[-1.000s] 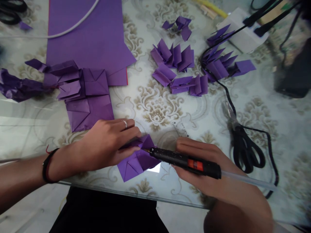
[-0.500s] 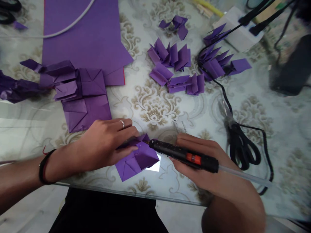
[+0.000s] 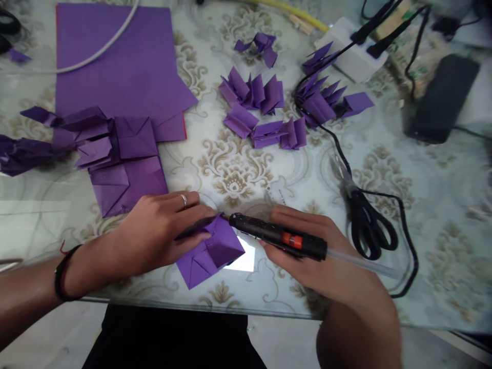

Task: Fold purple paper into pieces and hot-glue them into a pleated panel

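Observation:
My left hand (image 3: 165, 230), with a ring and a dark wristband, is closed on a folded purple paper piece (image 3: 226, 243) near the table's front edge. A black hot glue gun (image 3: 277, 233) with an orange part is gripped in my right hand (image 3: 307, 256). Its nozzle is at the paper's upper edge; whether it touches cannot be made out. A clear glue stick (image 3: 365, 262) sticks out of the gun's rear. Just beyond my left hand lies a larger joined piece of folded purple paper (image 3: 138, 177).
Purple sheets (image 3: 115, 56) lie at the back left under a white cable (image 3: 109, 46). Small folded paper pieces (image 3: 265, 92) stand mid-table. To the right are scissors (image 3: 371, 223), a black cord (image 3: 407, 241), a white power adapter (image 3: 351, 54) and a dark phone (image 3: 444, 100).
The whole view has shifted, so most things appear slightly further left. The glue gun's nozzle remains by the paper's upper edge, and both hands keep their grip.

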Demonstrator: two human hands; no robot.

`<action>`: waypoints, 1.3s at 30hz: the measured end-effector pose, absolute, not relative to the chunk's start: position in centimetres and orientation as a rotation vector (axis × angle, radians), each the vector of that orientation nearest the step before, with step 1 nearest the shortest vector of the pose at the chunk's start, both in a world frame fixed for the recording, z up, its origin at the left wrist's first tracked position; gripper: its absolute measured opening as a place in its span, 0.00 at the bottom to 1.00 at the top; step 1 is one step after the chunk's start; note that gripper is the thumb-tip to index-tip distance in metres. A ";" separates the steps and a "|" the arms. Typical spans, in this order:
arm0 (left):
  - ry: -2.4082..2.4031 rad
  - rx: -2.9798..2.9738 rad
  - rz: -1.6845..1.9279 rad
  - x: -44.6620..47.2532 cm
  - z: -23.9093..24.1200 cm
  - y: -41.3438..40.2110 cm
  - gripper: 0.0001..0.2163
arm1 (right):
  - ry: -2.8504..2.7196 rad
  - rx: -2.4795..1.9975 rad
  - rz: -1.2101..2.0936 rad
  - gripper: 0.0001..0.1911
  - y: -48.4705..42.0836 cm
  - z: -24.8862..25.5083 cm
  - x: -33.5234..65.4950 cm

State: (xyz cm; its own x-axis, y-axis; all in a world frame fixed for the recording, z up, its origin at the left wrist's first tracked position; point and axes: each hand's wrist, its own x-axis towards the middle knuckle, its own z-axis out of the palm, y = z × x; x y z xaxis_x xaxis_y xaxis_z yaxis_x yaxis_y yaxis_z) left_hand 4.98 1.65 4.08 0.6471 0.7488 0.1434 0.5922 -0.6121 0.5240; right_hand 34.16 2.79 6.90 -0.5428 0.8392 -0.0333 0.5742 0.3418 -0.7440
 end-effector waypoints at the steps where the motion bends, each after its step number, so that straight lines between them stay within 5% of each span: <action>1: 1.049 2.440 0.504 4.9 4.0 1.7 0.10 | -2.262 -1.258 1.031 0.12 2.8 7.0 34.1; 14: 1.049 2.420 0.499 4.8 3.9 1.8 0.10 | -2.235 -1.240 0.921 0.06 2.0 5.7 34.8; 31: 1.086 2.343 0.485 4.7 4.5 2.1 0.09 | -2.171 -1.191 1.082 0.11 2.2 6.7 33.6; 39: 1.074 2.325 0.430 4.6 5.0 2.1 0.10 | -1.744 -1.729 0.880 0.13 3.0 7.1 38.3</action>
State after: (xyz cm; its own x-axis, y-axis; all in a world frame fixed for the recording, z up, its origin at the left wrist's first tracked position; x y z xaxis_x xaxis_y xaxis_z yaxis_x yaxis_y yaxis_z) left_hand 4.57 2.07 4.98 0.6320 0.7726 0.0611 0.6008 -0.5383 0.5910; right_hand 38.29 3.02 7.13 -0.0437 0.9961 -0.0767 0.6531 -0.0296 -0.7567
